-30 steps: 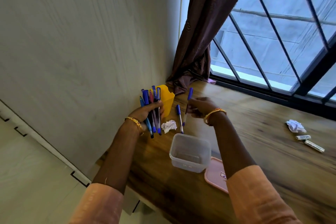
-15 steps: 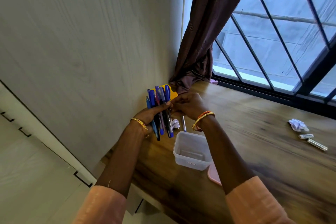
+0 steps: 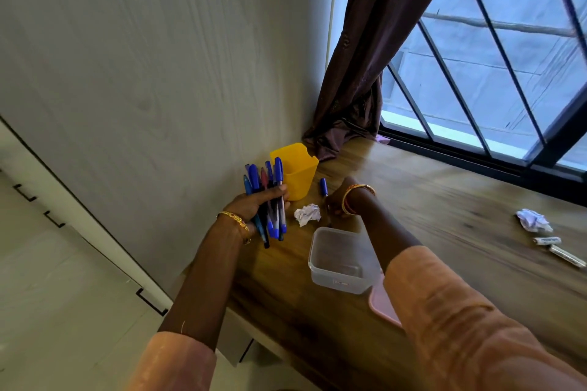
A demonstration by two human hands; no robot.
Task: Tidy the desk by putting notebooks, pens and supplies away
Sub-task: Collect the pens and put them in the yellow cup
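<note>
Left hand (image 3: 254, 205): fingers clamped round the pen bundle (image 3: 268, 200), as before, beside the yellow holder (image 3: 297, 173).
Right hand (image 3: 338, 205): has left the bundle and dropped to the tabletop (image 3: 444, 216) at the loose pen (image 3: 323, 187); whether its fingers grip cannot be told.
Crumpled paper (image 3: 307, 214): uncovered again, between the hands.

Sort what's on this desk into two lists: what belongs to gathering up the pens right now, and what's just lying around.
In the job now:
- bundle of pens, gripped by the left hand
- single blue pen on the desk, at the right hand
- yellow holder

Lying about:
- crumpled paper
- clear container
- pink lid
- second paper ball
- two white tubes
</note>
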